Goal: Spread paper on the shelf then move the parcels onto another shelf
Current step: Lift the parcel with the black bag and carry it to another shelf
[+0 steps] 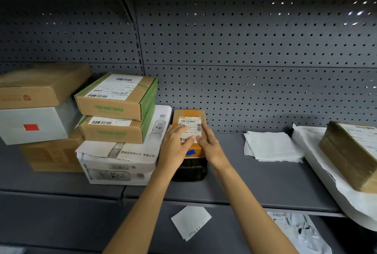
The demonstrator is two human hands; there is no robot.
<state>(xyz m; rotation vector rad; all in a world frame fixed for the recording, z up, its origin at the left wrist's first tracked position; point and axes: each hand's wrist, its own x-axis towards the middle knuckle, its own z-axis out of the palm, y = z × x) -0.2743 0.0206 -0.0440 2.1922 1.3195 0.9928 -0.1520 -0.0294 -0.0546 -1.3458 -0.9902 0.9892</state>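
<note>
**A:** Head view, centre of the frame: what is happening?

**B:** A person is reaching both arms onto the grey shelf (265, 172). The left hand (175, 143) and the right hand (210, 144) are lying nearly flat, fingers almost straight, on top of a small brown parcel (188, 119); neither is curling round it. The parcel is sitting on a black package (189, 170).

**A:** Which step is this?

**B:** Seemingly the moving of parcels. Folded white paper (271, 145) is lying at centre right; at the right edge a brown parcel (350, 151) is resting on spread paper (314, 151). Next, the fingers need to close on the small parcel's sides before lifting.

**A:** Any containers?

**B:** Stacked cartons (114, 110) at left are all closed, contents unseen.
</note>
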